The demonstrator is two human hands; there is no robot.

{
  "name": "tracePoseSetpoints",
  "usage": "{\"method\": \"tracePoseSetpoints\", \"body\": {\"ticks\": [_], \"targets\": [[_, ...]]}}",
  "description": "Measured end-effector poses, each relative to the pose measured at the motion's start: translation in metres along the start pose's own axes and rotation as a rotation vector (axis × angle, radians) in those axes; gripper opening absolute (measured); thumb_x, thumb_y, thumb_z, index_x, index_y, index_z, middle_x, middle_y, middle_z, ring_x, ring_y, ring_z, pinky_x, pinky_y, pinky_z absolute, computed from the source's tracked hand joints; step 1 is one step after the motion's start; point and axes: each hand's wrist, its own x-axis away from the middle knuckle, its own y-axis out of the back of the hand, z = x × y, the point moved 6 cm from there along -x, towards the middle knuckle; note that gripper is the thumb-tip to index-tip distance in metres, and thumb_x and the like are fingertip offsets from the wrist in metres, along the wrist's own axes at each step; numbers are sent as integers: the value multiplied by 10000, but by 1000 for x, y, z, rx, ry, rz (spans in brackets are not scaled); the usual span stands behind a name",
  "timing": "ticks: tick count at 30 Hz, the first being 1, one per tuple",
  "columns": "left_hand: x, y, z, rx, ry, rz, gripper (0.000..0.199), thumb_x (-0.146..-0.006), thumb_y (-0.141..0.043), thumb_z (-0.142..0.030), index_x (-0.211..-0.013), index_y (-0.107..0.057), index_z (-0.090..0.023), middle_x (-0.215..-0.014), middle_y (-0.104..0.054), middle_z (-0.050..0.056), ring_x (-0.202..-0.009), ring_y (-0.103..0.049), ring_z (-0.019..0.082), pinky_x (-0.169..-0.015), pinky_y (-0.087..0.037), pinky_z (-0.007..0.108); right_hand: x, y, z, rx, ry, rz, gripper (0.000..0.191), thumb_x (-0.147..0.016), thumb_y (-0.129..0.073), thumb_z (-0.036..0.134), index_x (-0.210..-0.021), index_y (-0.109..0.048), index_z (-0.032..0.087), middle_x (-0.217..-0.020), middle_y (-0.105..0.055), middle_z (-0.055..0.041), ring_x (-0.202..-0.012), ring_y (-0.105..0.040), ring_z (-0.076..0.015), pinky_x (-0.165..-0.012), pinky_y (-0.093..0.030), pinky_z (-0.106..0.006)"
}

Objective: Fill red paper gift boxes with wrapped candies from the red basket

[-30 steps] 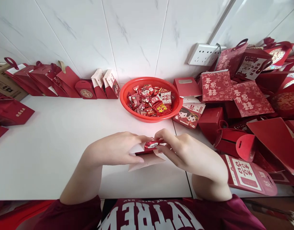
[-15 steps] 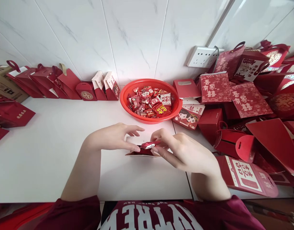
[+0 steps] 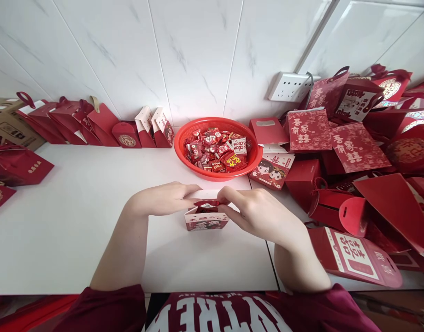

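Observation:
A small red and white candy box stands on the white counter in front of me, its top unfolded. Partly inside the opening is a red-wrapped candy. The thumb and fingers of my right hand close on the candy's right end. At the box's left rear edge, my left hand closes its thumb and fingers on the raised back flap; its thumb tip is beside the candy's left end. What lies deeper in the box is hidden. Behind it, a red plastic basket holds many wrapped candies.
Along the tiled wall at left stands a row of red gift boxes. A pile of red boxes and bags covers the right side. A white power strip rests against the wall. A cardboard box is at far left.
The right hand has brought the candy down into the box opening. The box now stands more upright with its printed front showing, and the left hand's fingers have closed at its back flap.

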Motion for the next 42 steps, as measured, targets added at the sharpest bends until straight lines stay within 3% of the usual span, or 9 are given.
{"method": "tracePoseSetpoints", "body": {"ticks": [11, 16, 19, 23, 26, 30, 33, 37, 42], "targets": [[1, 2, 9, -86, 5, -38, 407, -935, -411, -538, -920, -635, -198, -909, -685, 43, -800, -621, 209, -702, -439, 283, -7, -3, -2, -57, -25, 44, 101, -990, -506, 220, -973, -600, 187, -896, -698, -47, -731, -624, -178, -596, -363, -272], [7, 9, -1, -110, -16, -136, 589, -871, -518, -639, -1311, -565, -249, -1322, -624, 71, -1123, -614, 266, -838, -457, 284, -3, 6, -8, -161, 17, -67, 198, -979, -552, 293, -1157, -570, 208, -1185, -659, -103, -1022, -638, -235, -803, -488, -337], [11, 9, -14, -118, -68, -138, 684, -772, -659, -648, -1355, -538, -310, -1362, -609, 36, -1157, -606, 273, -836, -467, 271, -3, -2, -14, -196, 9, -21, 406, -922, -637, 284, -1296, -498, 213, -1289, -617, -125, -1161, -598, -280, -905, -497, -405], [8, 9, -23, -131, -154, -228, 362, -903, -561, -449, -1240, -614, -328, -1217, -684, -13, -1013, -654, 213, -789, -472, 261, -7, -20, -25, -232, -81, 95, 500, -906, -639, 218, -1369, -450, 199, -1242, -659, -122, -1038, -664, -268, -810, -519, -369], [0, 13, -21, -185, -198, -394, 290, -892, -523, -264, -1147, -661, -267, -1124, -715, -1, -936, -659, 200, -769, -462, 269, -12, -19, -33, -234, -139, 26, 329, -938, -594, 226, -1264, -551, 212, -1133, -703, -80, -923, -679, -235, -762, -497, -328], [-11, 15, -16, -201, -193, -527, 283, -887, -490, -206, -1054, -717, -232, -1001, -746, 6, -843, -658, 183, -722, -442, 265, -14, -12, -45, -236, -202, -96, 186, -970, -523, 200, -1064, -682, 225, -1028, -722, -53, -877, -670, -201, -752, -461, -286], [-18, 11, -14, -237, -206, -524, 325, -943, -446, -247, -1108, -725, -257, -975, -757, 7, -810, -659, 181, -718, -428, 267, -14, -18, -52, -346, -212, -122, 250, -1008, -478, 306, -1093, -701, 234, -1051, -731, -54, -920, -665, -206, -807, -457, -289], [-26, 5, -11, -359, -186, -512, 338, -976, -374, -255, -1077, -697, -261, -948, -740, 14, -774, -646, 191, -666, -399, 267, -12, -48, -60, -564, -253, -138, 424, -1031, -352, 485, -1078, -683, 224, -933, -719, -45, -848, -642, -209, -779, -463, -298], [-32, -1, -3, -343, -209, -483, 186, -928, -504, -353, -1010, -632, -246, -901, -689, -3, -700, -593, 170, -587, -345, 248, -6, -85, -71, -831, -322, -336, 338, -990, -437, 507, -1146, -546, 227, -936, -658, 0, -791, -574, -164, -733, -444, -264]]}}
